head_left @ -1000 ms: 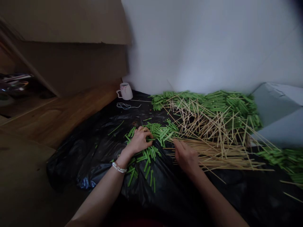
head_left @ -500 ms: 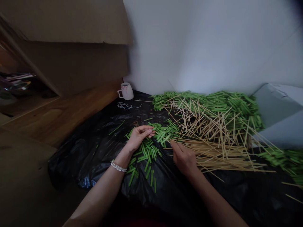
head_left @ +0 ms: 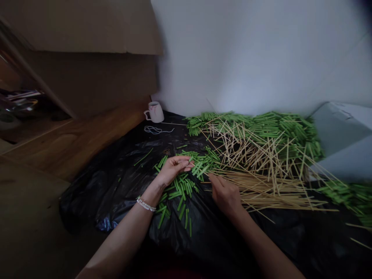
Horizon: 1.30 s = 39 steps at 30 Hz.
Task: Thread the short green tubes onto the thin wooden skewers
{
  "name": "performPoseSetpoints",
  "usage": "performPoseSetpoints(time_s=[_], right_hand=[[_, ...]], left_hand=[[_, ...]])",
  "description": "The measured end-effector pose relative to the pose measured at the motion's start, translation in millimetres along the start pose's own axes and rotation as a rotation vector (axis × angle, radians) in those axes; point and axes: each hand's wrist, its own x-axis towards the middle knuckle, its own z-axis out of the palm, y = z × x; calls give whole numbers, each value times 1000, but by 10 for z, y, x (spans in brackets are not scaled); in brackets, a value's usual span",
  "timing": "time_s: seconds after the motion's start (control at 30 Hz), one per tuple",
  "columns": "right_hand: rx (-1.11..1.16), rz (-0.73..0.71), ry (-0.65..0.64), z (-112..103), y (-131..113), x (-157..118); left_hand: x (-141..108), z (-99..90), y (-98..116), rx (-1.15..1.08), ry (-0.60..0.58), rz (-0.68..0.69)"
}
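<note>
My left hand, with a beaded bracelet at the wrist, pinches a short green stem piece between thumb and fingers. To its right my right hand is closed on a thin wooden stick, whose tip points toward the left hand. Loose cut green pieces lie below and around the left hand on black plastic. Beside the right hand lies a pile of pale sticks. Behind it, more sticks rest crosswise against a long heap of green pieces.
A white mug and a tangled white string are at the back left. Cardboard stands at the left, a pale box at the right. More green pieces lie at the far right, on the black plastic.
My left hand has shifted slightly to the right, toward the right hand. My right hand has barely moved.
</note>
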Motion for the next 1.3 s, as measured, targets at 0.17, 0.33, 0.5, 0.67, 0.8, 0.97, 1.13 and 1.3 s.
performPoseSetpoints(time_s=[0.17, 0.33, 0.5, 0.67, 0.8, 0.97, 1.13, 1.3], right_hand=[[9, 7, 4, 10, -2, -11], [-3, 9, -2, 1, -10, 1], [-3, 20, -16, -23, -20, 18], [-3, 31, -37, -22, -21, 11], [2, 26, -33, -8, -18, -7], [15, 16, -31, 4, -27, -17], [17, 31, -41, 22, -40, -15], [21, 40, -36, 18, -45, -10]], left_hand=[[2, -6, 1, 15, -2, 16], [4, -20, -1, 47, 7, 30], [-1, 3, 13, 64, 13, 23], [4, 2, 18, 93, 42, 22], [10, -33, 6, 106, 51, 28], [9, -41, -5, 144, 39, 41], [9, -13, -1, 185, 7, 60], [7, -7, -5, 169, 23, 63]])
